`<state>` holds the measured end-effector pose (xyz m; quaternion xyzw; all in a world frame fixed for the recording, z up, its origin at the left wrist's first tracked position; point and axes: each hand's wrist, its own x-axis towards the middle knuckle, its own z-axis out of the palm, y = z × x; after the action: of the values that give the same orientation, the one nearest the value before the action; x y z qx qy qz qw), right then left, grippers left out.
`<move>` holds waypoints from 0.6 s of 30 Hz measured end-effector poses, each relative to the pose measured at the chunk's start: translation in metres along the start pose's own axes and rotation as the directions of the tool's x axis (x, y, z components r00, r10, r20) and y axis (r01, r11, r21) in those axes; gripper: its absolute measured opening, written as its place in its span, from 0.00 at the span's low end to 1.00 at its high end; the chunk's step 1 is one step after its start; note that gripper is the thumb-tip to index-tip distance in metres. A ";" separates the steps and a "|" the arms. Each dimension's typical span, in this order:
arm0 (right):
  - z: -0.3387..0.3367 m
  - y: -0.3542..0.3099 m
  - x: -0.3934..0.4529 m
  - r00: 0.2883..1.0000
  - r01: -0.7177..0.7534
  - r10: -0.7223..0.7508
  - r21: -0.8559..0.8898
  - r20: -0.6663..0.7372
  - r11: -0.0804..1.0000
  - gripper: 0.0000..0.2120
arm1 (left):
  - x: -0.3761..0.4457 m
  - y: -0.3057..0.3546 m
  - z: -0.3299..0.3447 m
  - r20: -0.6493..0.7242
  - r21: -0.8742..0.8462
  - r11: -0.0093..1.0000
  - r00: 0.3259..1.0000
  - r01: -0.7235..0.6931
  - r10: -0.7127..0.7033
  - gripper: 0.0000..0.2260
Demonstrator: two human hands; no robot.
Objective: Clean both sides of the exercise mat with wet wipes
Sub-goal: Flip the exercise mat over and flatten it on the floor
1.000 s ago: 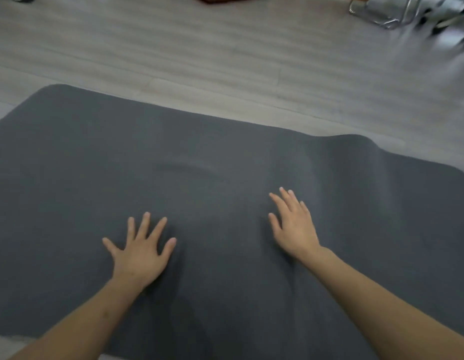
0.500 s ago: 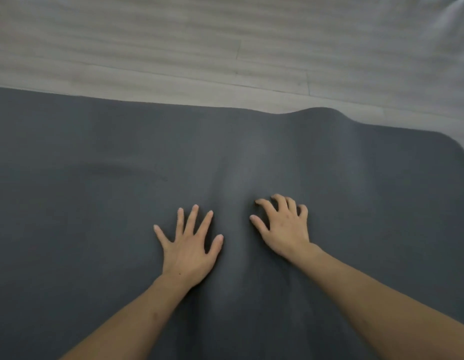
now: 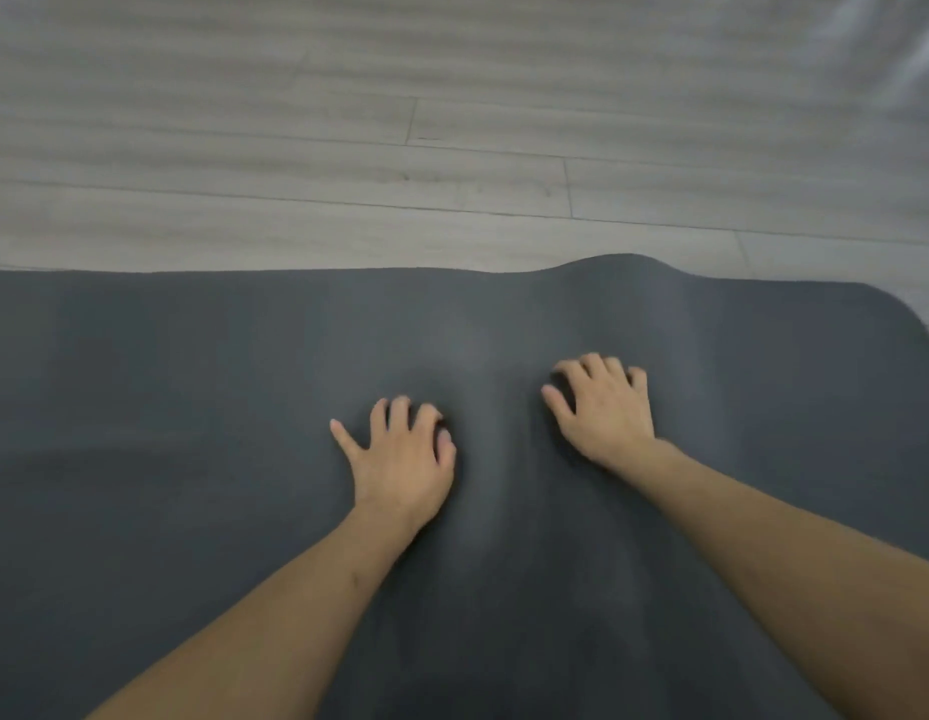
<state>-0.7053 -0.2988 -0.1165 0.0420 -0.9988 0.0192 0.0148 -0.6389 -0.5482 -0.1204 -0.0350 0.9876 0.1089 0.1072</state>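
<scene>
Both hands down on grey exercise mat [image 3: 192,459], fingers curled: left hand [image 3: 402,459], right hand [image 3: 605,410]. Raised ridge between them reaches mat's far edge. Wood floor [image 3: 348,148] beyond.

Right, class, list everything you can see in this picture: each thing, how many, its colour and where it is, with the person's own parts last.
exercise mat: one, dark grey, spread on the floor across the lower frame, with a raised ripple at its far edge.
floor: one, pale grey wood planks, beyond the mat.
left hand: one, bare, fingers curled, on the mat near the centre.
right hand: one, bare, fingers curled, on the mat, right of the left hand.
</scene>
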 end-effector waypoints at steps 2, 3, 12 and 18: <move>-0.014 0.019 0.040 0.995 -0.079 0.079 0.004 -0.064 0.997 0.24 | 0.042 0.020 -0.019 -0.125 -0.099 0.995 0.992 -0.026 0.013 0.20; -0.014 0.030 0.055 0.990 -0.138 0.138 0.019 -0.034 0.990 0.27 | 0.063 0.028 -0.023 -0.077 -0.116 0.992 0.996 -0.051 0.043 0.23; 0.034 0.069 0.073 0.947 -0.245 0.232 0.031 0.220 0.969 0.33 | 0.101 0.043 0.017 0.050 0.130 0.990 0.998 -0.052 0.046 0.32; 0.027 0.072 0.043 0.958 -0.197 0.188 0.023 0.218 0.980 0.32 | 0.105 0.042 0.015 0.068 0.168 0.984 0.997 -0.053 0.042 0.33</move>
<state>-0.7554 -0.2317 -0.1450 -0.0532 -0.9932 0.0381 -0.0961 -0.7422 -0.5091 -0.1488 0.0012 0.9899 0.0281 0.1389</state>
